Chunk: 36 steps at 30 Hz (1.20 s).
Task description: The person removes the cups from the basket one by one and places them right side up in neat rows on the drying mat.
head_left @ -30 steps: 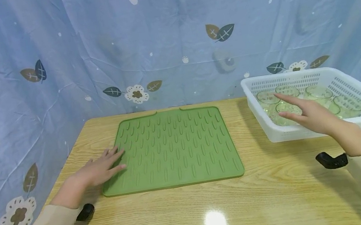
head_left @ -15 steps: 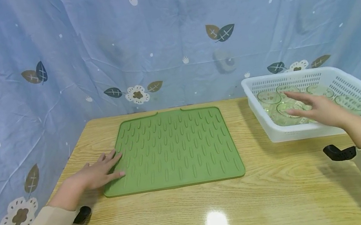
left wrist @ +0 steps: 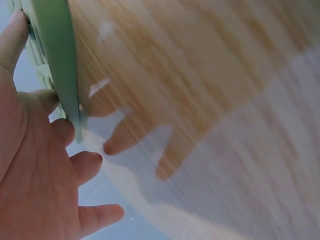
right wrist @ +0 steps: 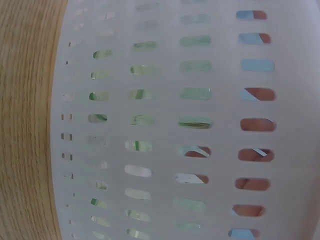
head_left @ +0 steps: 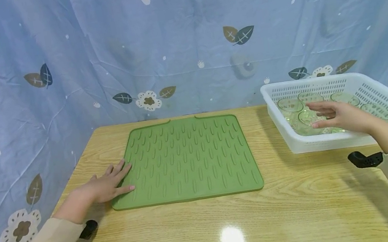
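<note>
In the head view, the left hand [head_left: 106, 187] lies at the left edge of a green ridged drying mat [head_left: 193, 159] on the wood-grain table [head_left: 183, 238], its fingers spread apart. To the right, a white slotted plastic basket [head_left: 330, 141] holds clear, green-tinted drinking glasses [head_left: 290, 105]; the right hand [head_left: 345, 115] is over them, thumb and fingers apart, though whether they touch a glass I cannot tell.

The left wrist view shows the mat's edge beside the splayed fingers, reflected in the glossy table.

In the right wrist view, the basket's wall hides most of the right hand, glimpsed through slots.
</note>
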Tool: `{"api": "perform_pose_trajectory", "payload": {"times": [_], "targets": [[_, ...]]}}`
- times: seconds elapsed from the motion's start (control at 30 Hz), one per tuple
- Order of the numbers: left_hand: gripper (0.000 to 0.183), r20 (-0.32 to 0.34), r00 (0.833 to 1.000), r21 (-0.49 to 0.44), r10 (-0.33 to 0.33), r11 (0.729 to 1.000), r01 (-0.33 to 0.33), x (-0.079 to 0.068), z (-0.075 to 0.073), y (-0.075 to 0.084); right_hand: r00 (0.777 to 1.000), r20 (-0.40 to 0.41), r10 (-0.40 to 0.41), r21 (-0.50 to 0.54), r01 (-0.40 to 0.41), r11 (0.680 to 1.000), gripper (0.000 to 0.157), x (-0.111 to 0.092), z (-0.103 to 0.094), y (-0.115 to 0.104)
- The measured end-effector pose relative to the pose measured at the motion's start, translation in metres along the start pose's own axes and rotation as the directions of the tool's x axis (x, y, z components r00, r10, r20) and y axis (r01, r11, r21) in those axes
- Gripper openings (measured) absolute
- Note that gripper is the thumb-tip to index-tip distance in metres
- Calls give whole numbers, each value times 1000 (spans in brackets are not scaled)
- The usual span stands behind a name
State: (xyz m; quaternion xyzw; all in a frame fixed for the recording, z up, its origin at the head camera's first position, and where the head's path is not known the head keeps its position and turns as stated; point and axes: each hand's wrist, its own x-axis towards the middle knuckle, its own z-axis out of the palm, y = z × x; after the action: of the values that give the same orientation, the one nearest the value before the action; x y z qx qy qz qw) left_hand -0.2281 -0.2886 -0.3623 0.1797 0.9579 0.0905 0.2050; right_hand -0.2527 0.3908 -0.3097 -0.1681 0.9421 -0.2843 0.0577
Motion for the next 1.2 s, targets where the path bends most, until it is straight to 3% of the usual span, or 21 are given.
{"api": "perform_pose_trajectory", "payload": {"times": [0.27,0.73,1.03,1.2], "targets": [[93,5,1000,6,-1,1000,1,1,0,-1,998,55,36,39,-39,998,79,5,-2,5],[94,18,1000,-4,-10,1000,10,-2,2,1,991,128,31,70,-40,997,82,11,-1,8],[94,18,1000,-6,-10,1000,10,0,0,-1,973,222,56,224,-107,969,88,16,1,16],[94,20,1000,-6,-11,1000,11,0,0,-2,971,232,57,212,-108,971,87,18,3,19]]}}
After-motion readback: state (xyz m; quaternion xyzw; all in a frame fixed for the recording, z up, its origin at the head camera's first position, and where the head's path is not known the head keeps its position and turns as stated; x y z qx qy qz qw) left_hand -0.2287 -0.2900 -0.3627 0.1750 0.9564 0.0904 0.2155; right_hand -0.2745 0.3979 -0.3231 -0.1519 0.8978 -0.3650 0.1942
